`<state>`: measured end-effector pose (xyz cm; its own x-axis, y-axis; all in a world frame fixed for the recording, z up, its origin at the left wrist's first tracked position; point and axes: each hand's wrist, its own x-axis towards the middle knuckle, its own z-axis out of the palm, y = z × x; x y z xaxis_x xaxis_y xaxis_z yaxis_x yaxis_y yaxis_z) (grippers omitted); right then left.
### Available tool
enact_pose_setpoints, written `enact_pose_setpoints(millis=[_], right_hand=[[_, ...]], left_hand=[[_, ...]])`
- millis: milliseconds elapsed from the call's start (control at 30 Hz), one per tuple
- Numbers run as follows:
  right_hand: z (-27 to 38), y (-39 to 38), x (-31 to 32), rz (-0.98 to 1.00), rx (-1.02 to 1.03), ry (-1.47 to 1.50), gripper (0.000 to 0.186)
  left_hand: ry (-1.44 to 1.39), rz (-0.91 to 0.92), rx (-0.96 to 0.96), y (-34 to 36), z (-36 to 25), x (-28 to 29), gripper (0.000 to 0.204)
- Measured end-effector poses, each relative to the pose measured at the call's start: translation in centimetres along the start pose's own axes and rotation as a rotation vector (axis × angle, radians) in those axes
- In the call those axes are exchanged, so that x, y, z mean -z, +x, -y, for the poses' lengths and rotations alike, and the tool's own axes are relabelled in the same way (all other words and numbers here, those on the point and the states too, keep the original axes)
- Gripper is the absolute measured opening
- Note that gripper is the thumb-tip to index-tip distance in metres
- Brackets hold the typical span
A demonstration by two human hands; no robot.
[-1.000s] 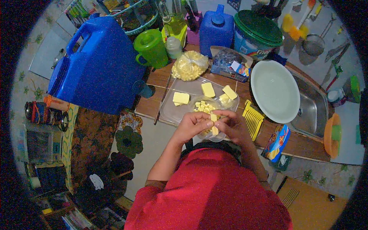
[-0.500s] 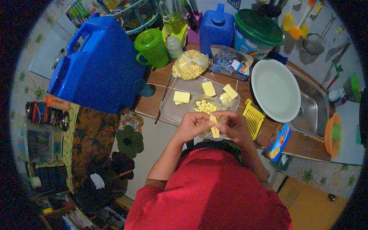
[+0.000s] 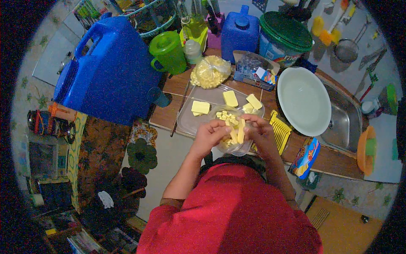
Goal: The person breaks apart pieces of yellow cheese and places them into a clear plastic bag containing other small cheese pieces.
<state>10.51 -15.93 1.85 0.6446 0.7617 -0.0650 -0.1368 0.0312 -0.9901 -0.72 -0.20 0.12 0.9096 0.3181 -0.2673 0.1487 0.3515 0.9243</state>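
My left hand (image 3: pixel 208 138) pinches one pale yellow strip of cheese (image 3: pixel 233 135). A second cheese strip (image 3: pixel 241 131) stands beside it, gripped by the fingers of my right hand (image 3: pixel 261 136). Both hands are over a clear plastic container (image 3: pixel 242 149), bag or tub I cannot tell, holding small cheese cubes (image 3: pixel 226 116). Beyond it a translucent tray (image 3: pixel 188 120) bears several larger pieces: one cheese block (image 3: pixel 200 107) on the left, another block (image 3: pixel 230 98) in the middle, and another block (image 3: pixel 254 101) on the right.
A tied bag of yellow cubes (image 3: pixel 210 72) sits behind the tray. To the right are a yellow slotted rack (image 3: pixel 280 133), a white oval basin (image 3: pixel 304 101) over a steel sink (image 3: pixel 344 122), and a blue packet (image 3: pixel 308 157). Large blue jug (image 3: pixel 112 70) and green pitcher (image 3: pixel 168 51) stand left.
The cheese between my hands now shows as two separate strips, one in each hand. My right hand has shifted slightly up, and more of the container shows.
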Motion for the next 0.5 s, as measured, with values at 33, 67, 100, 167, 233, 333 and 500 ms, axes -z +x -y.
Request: enact_pose_setpoints(millis=[33, 67, 100, 167, 233, 333, 500], right_hand=[[0.0, 0.1, -0.1, -0.034, -0.009, 0.03, 0.036], [0.0, 0.2, -0.2, -0.068, -0.017, 0.061, 0.037], [0.4, 0.3, -0.4, -0.069, -0.018, 0.06, 0.037], [1.8, 0.5, -1.0, -0.173, -0.177, 0.295, 0.039], [1.7, 0.6, -0.8, -0.169, -0.185, 0.366, 0.04], [0.5, 0.5, -0.1, -0.143, -0.18, 0.391, 0.041], [-1.0, 0.8, 0.2, -0.11, -0.198, 0.389, 0.04]], left_hand=[[-0.042, -0.056, -0.017, 0.1, 0.3, 0.2, 0.018], [-0.042, -0.057, -0.017, 0.1, 0.3, 0.4, 0.018], [-0.043, -0.103, -0.045, 0.2, 0.0, 0.8, 0.018], [-0.043, -0.149, -0.073, 0.6, -0.5, 1.7, 0.018], [0.046, -0.316, -0.139, 1.1, -0.8, 2.9, 0.017], [0.392, -0.475, -0.19, 2.6, -0.4, 5.7, 0.023], [0.754, -0.503, -0.201, 6.3, 1.8, 9.4, 0.035]])
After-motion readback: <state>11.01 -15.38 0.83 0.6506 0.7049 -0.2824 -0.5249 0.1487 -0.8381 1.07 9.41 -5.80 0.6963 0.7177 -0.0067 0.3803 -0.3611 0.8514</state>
